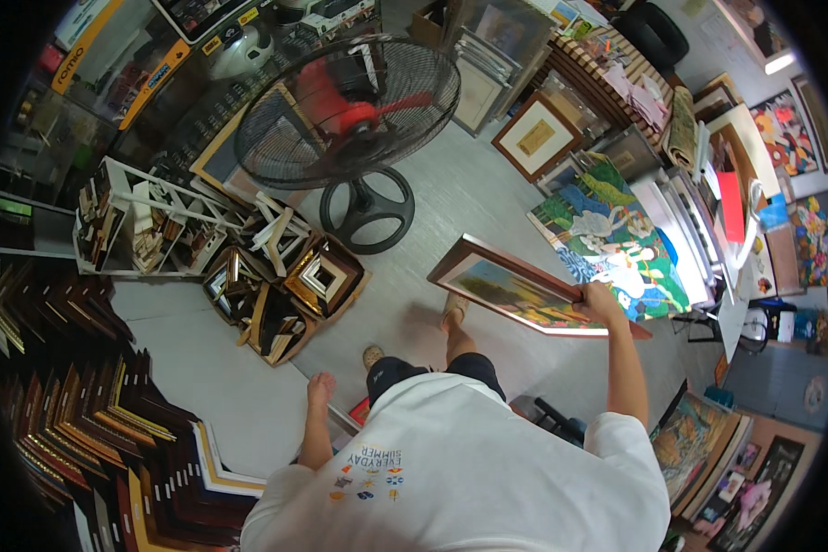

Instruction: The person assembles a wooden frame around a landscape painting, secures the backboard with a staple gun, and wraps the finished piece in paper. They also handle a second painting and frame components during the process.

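My right hand (599,304) grips a wooden-framed picture (506,290) by its upper edge, holding it tilted out at my right side. A large colourful painted canvas (607,230) leans just beyond it. My left hand (320,389) hangs low at my left with fingers slightly bent and apart, holding nothing. It is near a pale grey board or counter top (230,368) and a cardboard box of frame offcuts (327,276).
A black-and-red fan (345,110) stands ahead. Moulding corner samples (83,414) fill the lower left beside a white rack of offcuts (147,221). Framed pictures (536,138) lean along the right, near a cluttered counter (616,74). Grey floor (455,184) shows between these.
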`<state>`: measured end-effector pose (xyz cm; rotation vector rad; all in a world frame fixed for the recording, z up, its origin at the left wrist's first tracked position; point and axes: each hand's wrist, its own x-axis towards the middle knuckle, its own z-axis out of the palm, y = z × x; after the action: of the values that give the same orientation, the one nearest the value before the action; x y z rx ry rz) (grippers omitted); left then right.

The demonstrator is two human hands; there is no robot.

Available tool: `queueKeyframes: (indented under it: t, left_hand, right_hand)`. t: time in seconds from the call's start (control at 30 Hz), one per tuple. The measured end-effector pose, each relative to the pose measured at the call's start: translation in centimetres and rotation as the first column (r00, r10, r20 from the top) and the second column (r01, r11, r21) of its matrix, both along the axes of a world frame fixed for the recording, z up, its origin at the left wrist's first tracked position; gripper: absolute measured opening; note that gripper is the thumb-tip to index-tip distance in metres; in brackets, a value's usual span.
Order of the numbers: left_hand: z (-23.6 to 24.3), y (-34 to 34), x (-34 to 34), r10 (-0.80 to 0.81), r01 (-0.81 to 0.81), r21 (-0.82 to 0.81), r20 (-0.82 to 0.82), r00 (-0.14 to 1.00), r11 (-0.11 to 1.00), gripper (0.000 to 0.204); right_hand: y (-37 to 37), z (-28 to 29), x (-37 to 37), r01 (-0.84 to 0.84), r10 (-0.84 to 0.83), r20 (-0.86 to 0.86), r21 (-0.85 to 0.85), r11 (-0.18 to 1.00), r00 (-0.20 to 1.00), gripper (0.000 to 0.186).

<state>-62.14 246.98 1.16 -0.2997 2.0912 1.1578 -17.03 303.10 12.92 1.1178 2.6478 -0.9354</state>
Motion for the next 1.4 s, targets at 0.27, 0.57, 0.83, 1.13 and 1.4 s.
queueKeyframes:
  t: [0.27, 0.57, 0.83, 1.13, 1.4]
  left_hand:
    - [-5.9, 8.0, 7.2, -0.478, 0.500, -0.116, 0.175, 0.861, 0.858, 0.036]
    - [-10.1, 17.6, 12.5, 0.116, -0.077, -0.110, 0.420, 0.900, 0.991, 0.050]
    - [-8.7, 29.3, 11.6, 0.301, -0.298, -0.049, 0.261, 0.917, 0.953, 0.053]
    - [0.5, 39.5, 18.5, 0.706, -0.674, -0.210, 0.240, 0.666, 0.708, 0.048]
    - [4.7, 55.0, 25.9, 0.747, -0.689, -0.291, 0.294, 0.596, 0.664, 0.046]
  right_hand:
    - [15.9, -6.2, -3.7, 0.051, -0.052, -0.085, -0.016, 0.999, 0.995, 0.024]
    - [34.1, -11.1, -16.6, 0.034, -0.034, 0.001, -0.012, 0.999, 0.999, 0.026]
    - [49.1, -12.7, -30.5, -0.035, 0.034, -0.025, -0.022, 0.999, 0.999, 0.032]
    - [64.7, -19.1, -47.9, -0.018, 0.015, -0.083, -0.031, 0.999, 0.996, 0.031]
    - [75.8, -24.6, -58.9, -0.008, -0.001, -0.126, -0.075, 0.997, 0.992, 0.037]
